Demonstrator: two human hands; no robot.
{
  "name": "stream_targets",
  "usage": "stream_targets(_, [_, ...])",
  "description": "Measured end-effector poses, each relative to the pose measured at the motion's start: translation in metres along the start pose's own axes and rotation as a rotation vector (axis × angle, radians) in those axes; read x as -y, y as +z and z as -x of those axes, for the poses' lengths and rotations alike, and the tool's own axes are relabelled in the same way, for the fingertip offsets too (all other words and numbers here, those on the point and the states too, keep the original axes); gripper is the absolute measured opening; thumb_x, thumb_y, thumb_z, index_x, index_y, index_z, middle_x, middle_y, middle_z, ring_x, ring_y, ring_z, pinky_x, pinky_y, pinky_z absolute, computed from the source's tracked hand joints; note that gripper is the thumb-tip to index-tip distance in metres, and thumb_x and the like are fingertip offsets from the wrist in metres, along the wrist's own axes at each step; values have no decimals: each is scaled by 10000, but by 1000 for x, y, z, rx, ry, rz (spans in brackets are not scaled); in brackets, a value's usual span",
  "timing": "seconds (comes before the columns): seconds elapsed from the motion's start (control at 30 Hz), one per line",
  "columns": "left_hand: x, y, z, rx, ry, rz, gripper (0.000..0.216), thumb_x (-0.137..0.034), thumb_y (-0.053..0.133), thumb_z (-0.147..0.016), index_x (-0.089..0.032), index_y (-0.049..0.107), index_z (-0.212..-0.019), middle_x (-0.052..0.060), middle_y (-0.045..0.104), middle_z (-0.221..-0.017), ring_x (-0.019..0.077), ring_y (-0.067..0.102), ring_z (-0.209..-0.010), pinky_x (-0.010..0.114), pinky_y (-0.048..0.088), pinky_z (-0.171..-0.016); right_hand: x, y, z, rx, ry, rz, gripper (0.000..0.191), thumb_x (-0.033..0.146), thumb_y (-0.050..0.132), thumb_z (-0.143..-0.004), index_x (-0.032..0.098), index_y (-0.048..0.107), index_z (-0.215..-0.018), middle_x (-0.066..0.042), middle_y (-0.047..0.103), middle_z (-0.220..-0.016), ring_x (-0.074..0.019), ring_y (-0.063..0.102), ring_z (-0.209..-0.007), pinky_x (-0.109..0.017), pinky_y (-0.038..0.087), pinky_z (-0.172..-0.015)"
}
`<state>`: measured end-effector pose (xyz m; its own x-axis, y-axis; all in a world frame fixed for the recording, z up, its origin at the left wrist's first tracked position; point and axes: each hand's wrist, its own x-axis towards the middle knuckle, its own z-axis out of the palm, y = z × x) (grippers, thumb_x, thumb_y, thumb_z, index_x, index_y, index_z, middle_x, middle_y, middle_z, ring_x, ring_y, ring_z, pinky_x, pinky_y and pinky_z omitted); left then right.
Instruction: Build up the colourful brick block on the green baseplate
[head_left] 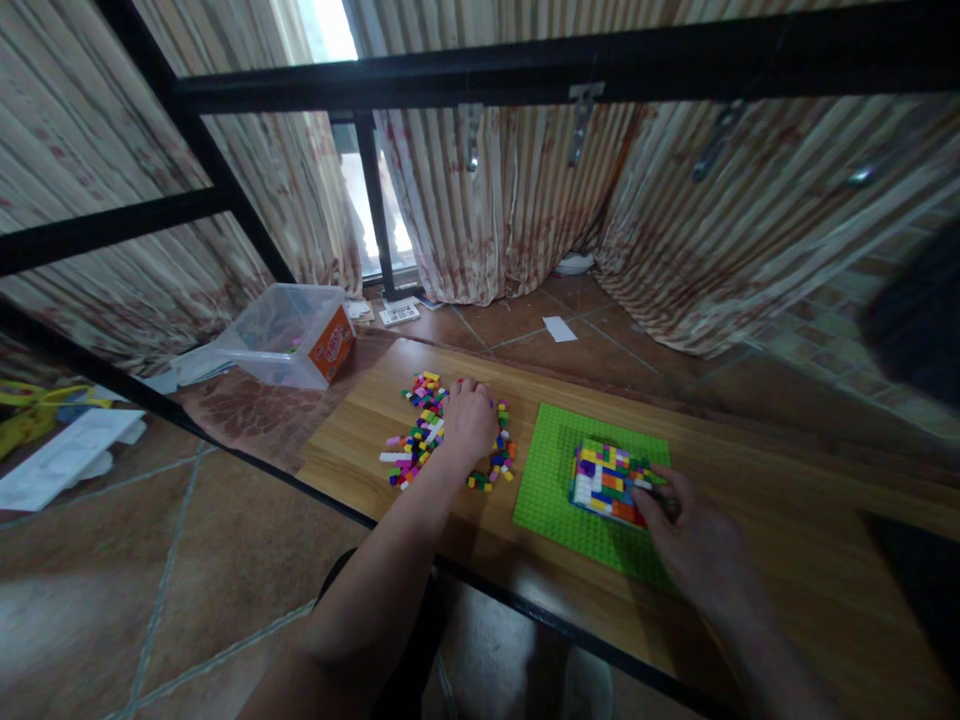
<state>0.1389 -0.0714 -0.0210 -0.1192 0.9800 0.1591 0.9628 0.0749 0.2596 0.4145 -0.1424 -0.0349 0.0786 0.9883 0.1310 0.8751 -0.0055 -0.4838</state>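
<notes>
My left hand (470, 422) is over a loose pile of small coloured toy bricks (425, 428), its fingers bent down and pressed close. Its fingertips are hidden, so what they pinch does not show. A low block of multicoloured toy bricks (604, 482) stands on a green studded baseplate (541, 495). My right hand (701, 540) is closed at the right end of this block, thumb on the near side and fingers on the far side. Part of that end is covered by the hand.
A long wooden table (360, 420) bears the bricks and baseplate. Beyond its left end is a clear plastic box (285, 345) with an orange label. A black metal frame (480, 80) crosses above. Dark flat thing (915, 570) lies at the right. Striped curtains (510, 200) hang behind.
</notes>
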Motion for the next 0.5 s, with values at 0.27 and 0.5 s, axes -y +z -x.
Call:
stream_targets(0.27, [9,-9,-1,9,25,229,159,-126,516,-804,-154,672,-817,86,698,-858,213,625,-882,331,467,-844,0,1,0,1,8,7,496,497,468,-866,170,605,-1214,-124,752,-958,-294,713,-815,-420,537,-722])
stream_targets(0.5, [3,-17,5,187,-71,1126,28,-145,584,-756,-136,610,-761,0,652,-709,115,615,-680,227,481,-675,6,0,-1,14,47,-28,489,481,482,-867,164,598,-1220,-124,749,-984,-279,711,-817,-408,526,-744])
